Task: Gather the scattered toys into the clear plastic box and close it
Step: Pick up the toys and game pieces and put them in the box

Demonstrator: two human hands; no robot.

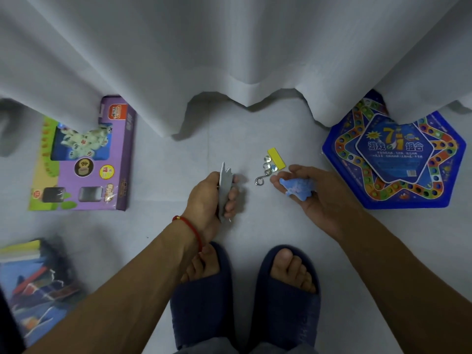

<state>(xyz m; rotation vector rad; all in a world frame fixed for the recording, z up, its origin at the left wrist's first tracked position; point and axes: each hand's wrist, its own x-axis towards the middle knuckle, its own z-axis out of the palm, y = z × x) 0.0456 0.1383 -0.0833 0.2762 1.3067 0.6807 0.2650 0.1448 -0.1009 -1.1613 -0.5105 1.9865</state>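
My left hand [209, 198] grips a flat grey toy piece [224, 190] upright, fingers curled round it. My right hand [314, 192] lies palm up and holds a small blue animal toy [296, 188] on its fingers. Between and just beyond the hands, on the pale floor, lie a yellow block [276, 157], three glass marbles [268, 163] and a metal hook [261, 178]. A clear plastic box [33, 284] with colourful things inside shows blurred at the lower left.
A purple game box [102, 175] lies at the left, a blue hexagonal game board [393, 159] at the right. White curtains [229, 60] hang across the back. My feet in dark slippers [245, 297] stand below the hands.
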